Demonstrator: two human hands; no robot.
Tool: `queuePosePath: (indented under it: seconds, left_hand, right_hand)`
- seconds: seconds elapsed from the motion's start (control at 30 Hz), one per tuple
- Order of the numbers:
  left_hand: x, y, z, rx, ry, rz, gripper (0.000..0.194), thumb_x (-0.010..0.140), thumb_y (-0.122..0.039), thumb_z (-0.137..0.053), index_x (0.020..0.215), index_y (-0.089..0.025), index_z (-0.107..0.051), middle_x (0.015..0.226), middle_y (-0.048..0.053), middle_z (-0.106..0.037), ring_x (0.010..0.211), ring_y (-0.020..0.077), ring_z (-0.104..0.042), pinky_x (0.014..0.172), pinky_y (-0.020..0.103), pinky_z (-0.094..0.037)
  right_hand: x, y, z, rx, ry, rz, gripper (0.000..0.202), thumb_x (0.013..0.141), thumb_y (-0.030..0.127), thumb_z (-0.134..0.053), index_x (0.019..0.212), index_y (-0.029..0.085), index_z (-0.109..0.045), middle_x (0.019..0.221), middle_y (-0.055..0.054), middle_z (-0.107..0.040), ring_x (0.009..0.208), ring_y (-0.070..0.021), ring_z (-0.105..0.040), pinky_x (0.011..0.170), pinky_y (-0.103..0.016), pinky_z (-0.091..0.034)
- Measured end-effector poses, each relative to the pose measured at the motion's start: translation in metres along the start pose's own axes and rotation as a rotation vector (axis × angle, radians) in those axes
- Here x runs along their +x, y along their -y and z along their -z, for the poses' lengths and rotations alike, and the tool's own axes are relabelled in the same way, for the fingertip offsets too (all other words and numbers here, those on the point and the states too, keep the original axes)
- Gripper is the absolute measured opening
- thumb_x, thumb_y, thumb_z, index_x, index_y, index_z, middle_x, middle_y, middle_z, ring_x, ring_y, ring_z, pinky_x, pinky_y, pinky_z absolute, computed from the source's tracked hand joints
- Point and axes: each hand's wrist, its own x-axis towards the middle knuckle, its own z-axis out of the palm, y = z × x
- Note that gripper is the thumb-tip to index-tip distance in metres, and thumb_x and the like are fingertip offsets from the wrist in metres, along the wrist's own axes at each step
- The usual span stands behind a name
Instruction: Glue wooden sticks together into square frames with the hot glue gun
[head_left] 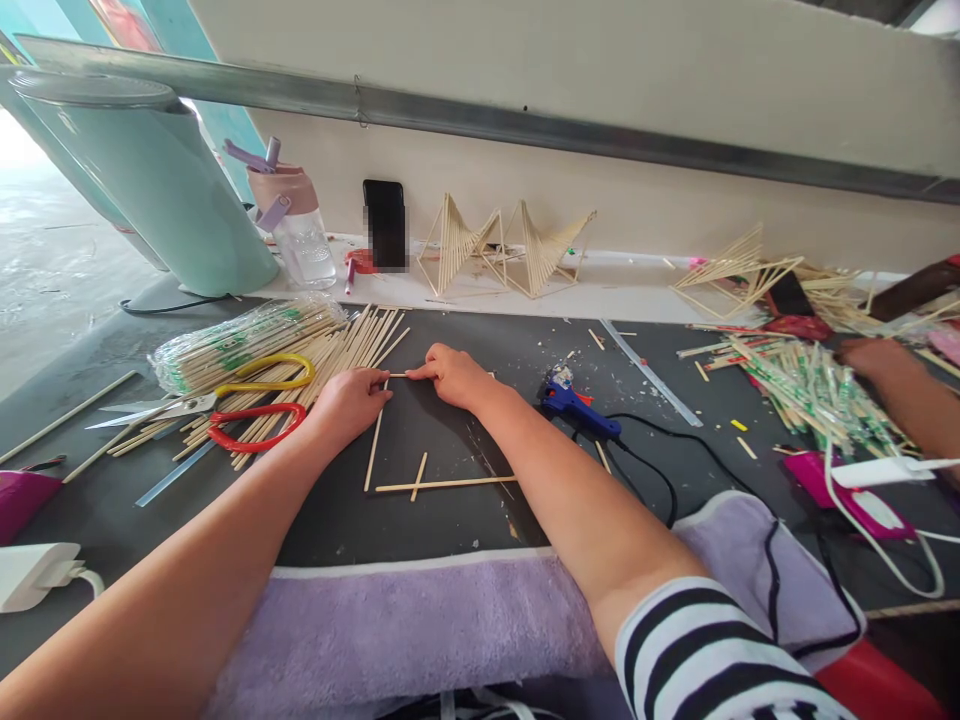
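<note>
Thin wooden sticks lie on the dark table in a partial square. My left hand (pixel 352 405) has its fingers pressed together at the top left corner, on the end of the top stick (pixel 398 375). My right hand (pixel 450 376) points its index finger onto that same stick a little to the right, the other fingers curled. A left side stick (pixel 375 440) runs down from the corner. Along the bottom lies another stick (pixel 446 484), with a short stick (pixel 419 476) across it. A blue glue gun (pixel 579 408) rests right of my right forearm.
Red and yellow scissors (pixel 259 402) lie on loose sticks at the left, near a bagged bundle (pixel 240 345). Behind stand a bottle (pixel 296 230), a phone (pixel 385 225) and stick models (pixel 517 250). Another person's arm (pixel 900 400) reaches in at the right, near wrapped sticks (pixel 817 390).
</note>
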Motion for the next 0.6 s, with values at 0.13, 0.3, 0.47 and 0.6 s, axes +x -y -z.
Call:
queuePosePath:
  seconds: [0.13, 0.3, 0.47, 0.6]
  left_hand:
    - [-0.0003, 0.0002, -0.0003, 0.007, 0.003, -0.008, 0.044, 0.078, -0.034, -0.056, 0.114, -0.015, -0.071, 0.086, 0.006, -0.071, 0.080, 0.0203, -0.064, 0.072, 0.027, -0.047]
    - [-0.0001, -0.0012, 0.0013, -0.003, 0.011, 0.006, 0.045, 0.077, -0.033, -0.056, 0.115, -0.014, -0.071, 0.087, 0.007, -0.070, 0.080, 0.0208, -0.064, 0.074, 0.028, -0.047]
    - [-0.0004, -0.0029, 0.0023, -0.005, 0.015, 0.014, 0.046, 0.077, -0.033, -0.056, 0.116, -0.014, -0.070, 0.086, 0.007, -0.070, 0.079, 0.0209, -0.063, 0.074, 0.029, -0.047]
    - [-0.0006, -0.0028, 0.0018, -0.008, 0.014, 0.025, 0.046, 0.077, -0.034, -0.056, 0.116, -0.015, -0.070, 0.085, 0.006, -0.071, 0.077, 0.0203, -0.063, 0.073, 0.028, -0.048]
  right_hand:
    - [-0.0009, -0.0002, 0.0002, 0.004, -0.004, -0.003, 0.043, 0.087, 0.010, -0.048, 0.117, 0.033, -0.069, 0.110, -0.005, -0.058, 0.089, -0.0162, -0.053, 0.078, -0.029, -0.035]
    - [-0.0007, -0.0007, 0.0009, 0.003, 0.004, -0.004, 0.044, 0.087, 0.011, -0.048, 0.118, 0.034, -0.069, 0.110, -0.005, -0.057, 0.089, -0.0167, -0.053, 0.077, -0.029, -0.034]
    - [0.0005, -0.0004, 0.0007, -0.002, 0.006, -0.004, 0.043, 0.087, 0.011, -0.048, 0.118, 0.034, -0.069, 0.109, -0.005, -0.058, 0.089, -0.0170, -0.053, 0.076, -0.030, -0.034]
    - [0.0006, -0.0007, 0.0007, -0.006, 0.008, 0.002, 0.045, 0.087, 0.010, -0.048, 0.119, 0.034, -0.068, 0.109, -0.005, -0.058, 0.090, -0.0168, -0.053, 0.077, -0.030, -0.034]
